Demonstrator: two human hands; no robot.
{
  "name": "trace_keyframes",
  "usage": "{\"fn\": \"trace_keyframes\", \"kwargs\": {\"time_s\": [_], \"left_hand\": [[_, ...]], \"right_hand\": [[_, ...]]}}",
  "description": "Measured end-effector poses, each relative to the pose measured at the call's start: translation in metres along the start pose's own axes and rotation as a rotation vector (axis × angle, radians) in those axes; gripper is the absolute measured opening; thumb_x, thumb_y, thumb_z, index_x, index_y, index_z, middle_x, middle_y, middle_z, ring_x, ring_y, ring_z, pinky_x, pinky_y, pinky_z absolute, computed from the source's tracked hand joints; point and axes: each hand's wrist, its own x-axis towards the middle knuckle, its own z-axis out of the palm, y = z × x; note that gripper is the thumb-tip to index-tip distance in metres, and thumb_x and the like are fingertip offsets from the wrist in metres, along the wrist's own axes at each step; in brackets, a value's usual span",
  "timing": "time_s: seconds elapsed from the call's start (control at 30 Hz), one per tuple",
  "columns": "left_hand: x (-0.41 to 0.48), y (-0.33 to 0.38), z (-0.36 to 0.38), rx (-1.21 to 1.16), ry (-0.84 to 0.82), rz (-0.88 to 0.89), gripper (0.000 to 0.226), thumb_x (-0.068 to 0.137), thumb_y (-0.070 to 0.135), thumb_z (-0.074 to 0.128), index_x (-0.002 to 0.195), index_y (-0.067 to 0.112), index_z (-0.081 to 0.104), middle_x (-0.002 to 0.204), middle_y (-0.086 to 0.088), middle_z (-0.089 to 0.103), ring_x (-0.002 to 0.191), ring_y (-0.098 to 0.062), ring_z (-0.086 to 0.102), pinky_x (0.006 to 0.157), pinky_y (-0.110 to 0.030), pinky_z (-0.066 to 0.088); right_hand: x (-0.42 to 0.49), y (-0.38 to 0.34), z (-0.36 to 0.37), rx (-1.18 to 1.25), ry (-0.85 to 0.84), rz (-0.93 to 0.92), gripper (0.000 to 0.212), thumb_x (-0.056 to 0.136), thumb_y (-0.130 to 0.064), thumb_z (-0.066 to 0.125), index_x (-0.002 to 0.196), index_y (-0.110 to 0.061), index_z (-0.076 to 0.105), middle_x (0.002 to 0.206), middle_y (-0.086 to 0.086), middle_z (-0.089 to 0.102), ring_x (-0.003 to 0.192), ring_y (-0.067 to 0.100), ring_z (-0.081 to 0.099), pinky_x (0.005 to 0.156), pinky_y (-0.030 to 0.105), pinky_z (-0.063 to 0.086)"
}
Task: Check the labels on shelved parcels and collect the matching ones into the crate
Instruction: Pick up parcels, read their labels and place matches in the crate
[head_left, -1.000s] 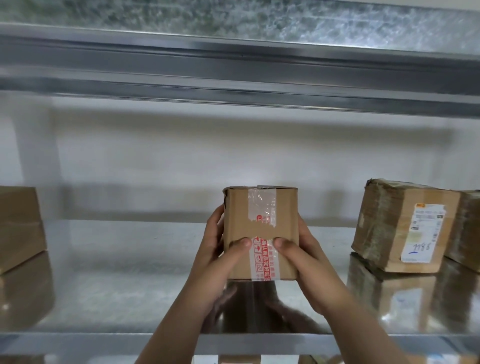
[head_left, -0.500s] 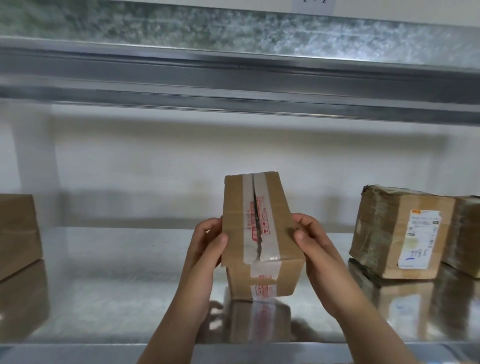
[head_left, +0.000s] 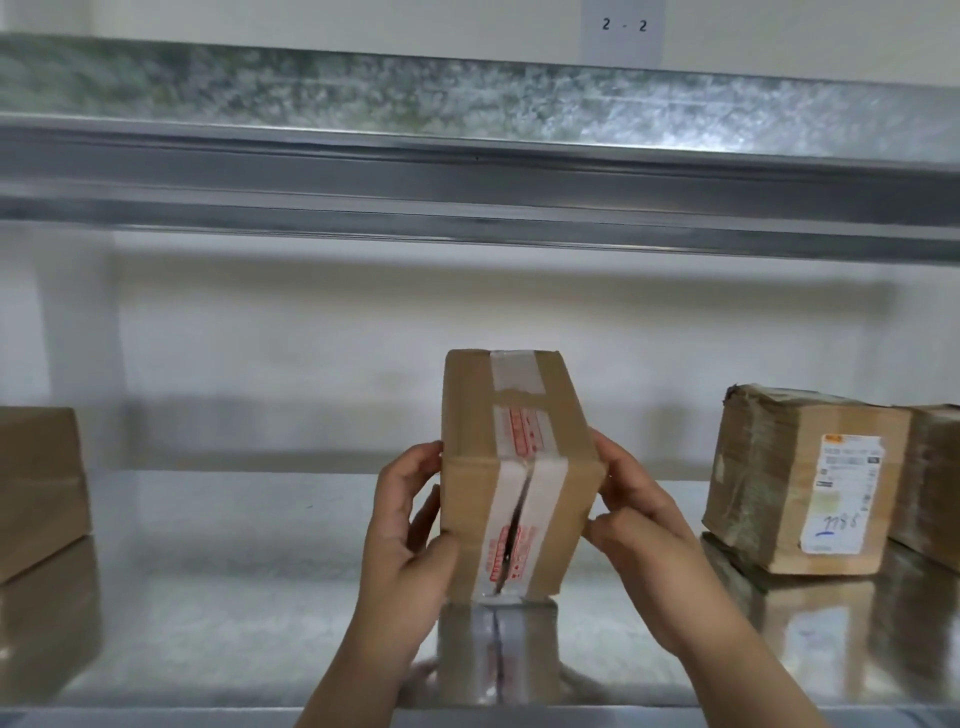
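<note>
Parcel (head_left: 519, 467) tilted, lower edge on the shelf (head_left: 260, 571), left hand (head_left: 410, 540) and right hand (head_left: 639, 514) gripping opposite sides. No label on visible faces (tape only); advise turning hidden faces forward, lower edge resting for support

Just the one view here, a head-worn wide-angle cam. It faces straight into a shelf bay, tipped a bit down, so you see the top of the lower shelf (head_left: 208, 597) and the front edge of the upper shelf (head_left: 311, 171) running across the upper part of the frame. It's close in: both forearms come in from the bottom edge, and the left hand (head_left: 410, 535) and right hand (head_left: 639, 514) sit near dead centre with the box (head_left: 514, 467) between them. The back wall (head_left: 311, 353) fills the middle band. The left parcel (head_left: 36, 483) and far-right parcel (head_left: 935, 483) get clipped by the frame edges, and a "2 - 2" tag (head_left: 623, 26) peeks in up top.
</note>
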Motion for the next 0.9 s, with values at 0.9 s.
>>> {"fn": "trace_keyframes", "kwargs": {"time_s": [0.9], "left_hand": [[0.001,-0.008,-0.001,0.048,-0.062,-0.100,0.088,0.069,0.054,0.075,0.143,0.071,0.031,0.149,0.012,0.048,0.135,-0.017,0.052,0.109,-0.051,0.051]], "right_hand": [[-0.010,0.005,0.024,-0.014,0.089,-0.002,0.062,0.083,-0.019,0.071,0.143,-0.032,0.058,0.125,0.001,0.075,0.113,0.021,0.073,0.085,0.028,0.060]]}}
